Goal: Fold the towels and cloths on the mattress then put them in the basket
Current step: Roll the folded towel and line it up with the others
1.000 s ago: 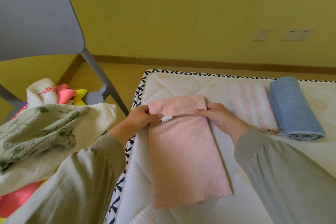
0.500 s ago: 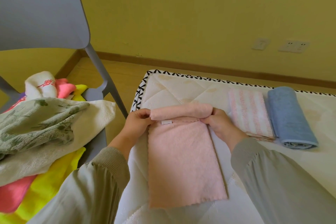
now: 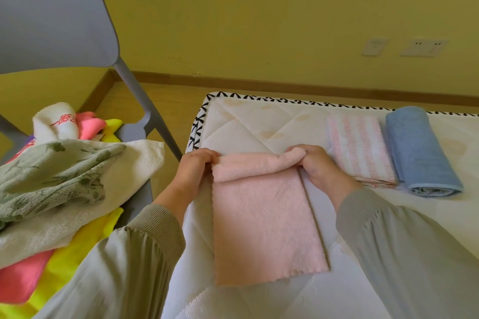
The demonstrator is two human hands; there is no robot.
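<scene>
A pale pink towel (image 3: pixel 264 225) lies lengthwise on the white quilted mattress (image 3: pixel 246 124), its far end rolled into a short tube. My left hand (image 3: pixel 197 171) grips the roll's left end and my right hand (image 3: pixel 315 166) grips its right end, fingers curled over the fabric. To the right lie a folded pink-and-white striped cloth (image 3: pixel 359 150) and a rolled blue towel (image 3: pixel 417 150). No basket is visible.
A grey chair (image 3: pixel 51 13) stands left of the mattress, its seat piled with unfolded cloths (image 3: pixel 59 179) in green-patterned white, yellow and pink. The wooden floor and yellow wall lie beyond the mattress's far edge.
The far end of the pink towel has been rolled toward me into a thicker tube; the white tag is now hidden inside. Both hands moved with the roll.
</scene>
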